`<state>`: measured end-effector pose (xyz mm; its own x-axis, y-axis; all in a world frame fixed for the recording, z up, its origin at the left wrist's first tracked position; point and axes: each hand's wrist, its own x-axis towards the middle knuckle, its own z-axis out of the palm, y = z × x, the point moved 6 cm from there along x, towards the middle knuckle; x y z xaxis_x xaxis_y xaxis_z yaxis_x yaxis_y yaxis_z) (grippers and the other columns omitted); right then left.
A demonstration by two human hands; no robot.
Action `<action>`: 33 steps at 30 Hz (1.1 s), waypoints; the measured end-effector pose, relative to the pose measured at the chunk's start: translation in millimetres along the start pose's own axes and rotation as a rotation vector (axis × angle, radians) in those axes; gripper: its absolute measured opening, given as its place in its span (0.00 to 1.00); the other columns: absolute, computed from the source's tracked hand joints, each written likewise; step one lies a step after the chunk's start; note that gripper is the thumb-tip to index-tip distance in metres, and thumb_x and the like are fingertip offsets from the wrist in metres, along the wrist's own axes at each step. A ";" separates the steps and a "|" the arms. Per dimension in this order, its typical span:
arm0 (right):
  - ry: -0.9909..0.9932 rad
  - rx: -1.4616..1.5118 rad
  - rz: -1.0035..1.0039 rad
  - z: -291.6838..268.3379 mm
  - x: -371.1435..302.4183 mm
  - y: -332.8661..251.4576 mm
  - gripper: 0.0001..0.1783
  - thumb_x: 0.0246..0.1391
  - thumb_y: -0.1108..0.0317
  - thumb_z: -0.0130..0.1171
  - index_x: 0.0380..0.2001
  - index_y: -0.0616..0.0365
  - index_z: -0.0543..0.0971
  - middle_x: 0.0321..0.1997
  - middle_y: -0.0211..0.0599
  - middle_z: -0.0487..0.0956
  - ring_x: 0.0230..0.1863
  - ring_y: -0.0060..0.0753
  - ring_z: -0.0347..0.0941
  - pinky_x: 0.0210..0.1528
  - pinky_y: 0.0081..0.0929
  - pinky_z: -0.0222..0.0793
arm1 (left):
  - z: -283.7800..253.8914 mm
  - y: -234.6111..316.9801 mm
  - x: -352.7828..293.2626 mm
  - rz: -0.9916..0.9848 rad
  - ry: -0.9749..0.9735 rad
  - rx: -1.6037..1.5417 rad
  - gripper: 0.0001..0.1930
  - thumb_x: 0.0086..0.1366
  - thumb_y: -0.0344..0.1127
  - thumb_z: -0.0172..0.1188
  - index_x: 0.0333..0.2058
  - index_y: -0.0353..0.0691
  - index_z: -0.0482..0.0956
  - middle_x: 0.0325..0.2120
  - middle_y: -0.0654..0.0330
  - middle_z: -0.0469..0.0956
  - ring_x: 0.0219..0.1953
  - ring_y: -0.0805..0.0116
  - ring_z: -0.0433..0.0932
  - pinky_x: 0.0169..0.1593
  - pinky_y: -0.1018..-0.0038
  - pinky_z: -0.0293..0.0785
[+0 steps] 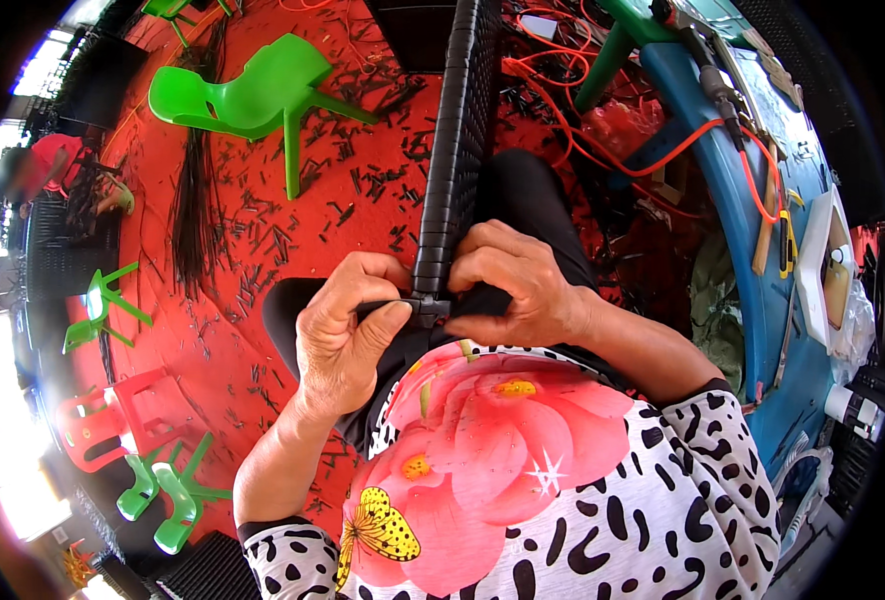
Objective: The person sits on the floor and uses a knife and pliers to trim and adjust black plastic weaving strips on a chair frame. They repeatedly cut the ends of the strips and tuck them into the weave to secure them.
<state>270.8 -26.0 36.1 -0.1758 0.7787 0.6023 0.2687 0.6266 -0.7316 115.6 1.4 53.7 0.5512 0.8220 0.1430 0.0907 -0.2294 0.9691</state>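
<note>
A long black woven panel, its edge wrapped in flat dark strips, runs from the top of the head view down between my knees. Its near end lies close to my belly. My left hand is closed at that end, thumb and forefinger pinching a thin black strip. On the other side, my right hand is closed with bent fingers against the panel's end, the thumb just below it. How the strip passes under the wrapping is too small to tell.
Short black offcuts litter the red floor. A green chair lies ahead left, near a bundle of long black strips. Right, a blue table bears tools and an orange hose. Another person sits far left.
</note>
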 end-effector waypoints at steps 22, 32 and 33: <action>-0.207 0.322 0.346 7.2 3.1 1.3 0.08 0.43 0.72 0.65 0.20 0.60 0.75 0.21 0.28 0.68 0.25 0.24 0.64 0.28 0.23 0.60 | -1.9 -53.6 -19.8 -0.323 0.286 -0.750 0.39 0.52 0.30 0.65 0.58 0.32 0.49 0.49 0.47 0.64 0.48 0.59 0.71 0.46 0.66 0.74; -0.179 0.559 0.321 -9.7 -12.3 8.5 0.07 0.44 0.72 0.66 0.24 0.60 0.77 0.28 0.33 0.70 0.31 0.25 0.66 0.34 0.21 0.62 | 25.3 -52.4 -23.9 -0.160 -0.001 -0.459 0.31 0.53 0.42 0.65 0.50 0.29 0.66 0.43 0.53 0.72 0.44 0.63 0.72 0.49 0.72 0.66; -0.174 0.401 0.272 -15.4 -3.2 -2.3 0.07 0.42 0.72 0.66 0.25 0.59 0.77 0.28 0.33 0.70 0.30 0.28 0.68 0.32 0.22 0.63 | 23.9 -50.6 -22.5 -0.130 0.020 -0.341 0.29 0.54 0.42 0.64 0.49 0.29 0.67 0.42 0.52 0.73 0.42 0.63 0.73 0.47 0.72 0.67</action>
<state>285.3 -30.5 40.8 -0.3140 0.8880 0.3359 -0.0518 0.3373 -0.9400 118.4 -18.0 -3.3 0.5364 0.8438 0.0152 -0.1254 0.0619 0.9902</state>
